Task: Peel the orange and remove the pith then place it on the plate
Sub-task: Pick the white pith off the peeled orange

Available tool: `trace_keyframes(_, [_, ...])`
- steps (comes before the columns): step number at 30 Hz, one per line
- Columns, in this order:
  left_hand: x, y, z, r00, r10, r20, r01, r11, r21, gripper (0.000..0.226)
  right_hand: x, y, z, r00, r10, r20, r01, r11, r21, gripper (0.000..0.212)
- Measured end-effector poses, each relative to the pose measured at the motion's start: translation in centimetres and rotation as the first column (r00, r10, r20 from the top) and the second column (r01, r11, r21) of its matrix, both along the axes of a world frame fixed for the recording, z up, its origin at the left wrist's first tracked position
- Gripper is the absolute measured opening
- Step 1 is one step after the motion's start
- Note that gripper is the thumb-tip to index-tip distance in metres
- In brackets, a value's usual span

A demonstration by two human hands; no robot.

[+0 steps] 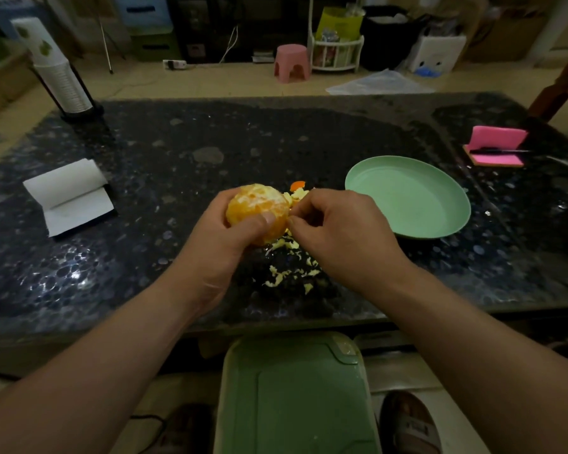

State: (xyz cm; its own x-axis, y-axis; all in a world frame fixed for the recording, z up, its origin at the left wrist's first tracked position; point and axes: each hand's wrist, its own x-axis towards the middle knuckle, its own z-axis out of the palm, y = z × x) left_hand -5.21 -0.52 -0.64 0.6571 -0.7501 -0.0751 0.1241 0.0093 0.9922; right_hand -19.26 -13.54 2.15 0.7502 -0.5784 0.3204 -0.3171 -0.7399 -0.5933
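Observation:
My left hand (223, 244) grips a peeled orange (256, 208) above the dark speckled table (177, 165), thumb across its front. White pith streaks still show on its top. My right hand (338, 234) is right beside the fruit, fingertips pinching at pith on its right side. Pale pith scraps (289, 270) lie scattered on the table under and in front of the hands. A bit of orange peel (298, 185) lies just behind the fruit. The mint-green plate (440, 221) sits to the right with nothing on it.
A folded white paper (69, 198) lies at the left. A stack of paper cups in a holder (63, 80) stands at the far left corner. A pink notepad with a pen (495, 149) sits far right. A green stool (295, 398) is below the table's near edge.

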Motion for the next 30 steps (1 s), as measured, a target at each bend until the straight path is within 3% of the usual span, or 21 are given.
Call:
trace_keyframes(5, [-0.5,0.0,-0.2,0.995,0.035,0.096,-0.037,0.999,0.021,0.064,0.5,0.7,0.2,0.996,-0.092,-0.011,0.09,0.993,-0.072,0.009])
trace_keyframes(12, [-0.4,0.2,0.5,0.98,-0.023,-0.196,0.007,0.997,-0.079,0.059,0.1,-0.4,0.2,0.997,-0.067,0.033,0.066,0.996,0.055,0.006])
trace_keyframes(14, [-0.3,0.3,0.7,0.975,-0.044,-0.217,0.025,0.996,-0.089,0.059,-0.2,-0.8,0.3,0.998,-0.042,0.046,0.036,0.99,0.133,0.008])
trace_keyframes(22, [-0.2,0.4,0.6,0.994,-0.09,-0.066,0.085,0.994,-0.068,0.062,-0.5,-0.6,1.0,0.994,0.016,0.109,-0.059,0.912,0.406,0.009])
trace_keyframes(26, [-0.1,0.4,0.5,0.99,-0.079,0.12,0.078,0.997,0.011,0.071,-0.6,-0.8,0.9,0.993,-0.014,0.116,-0.038,0.9,0.434,0.006])
trace_keyframes(30, [-0.3,0.5,0.7,0.953,-0.044,0.3,0.03,0.998,0.05,0.081,-0.7,-0.7,1.0,0.992,0.012,0.123,-0.053,0.941,0.335,0.009])
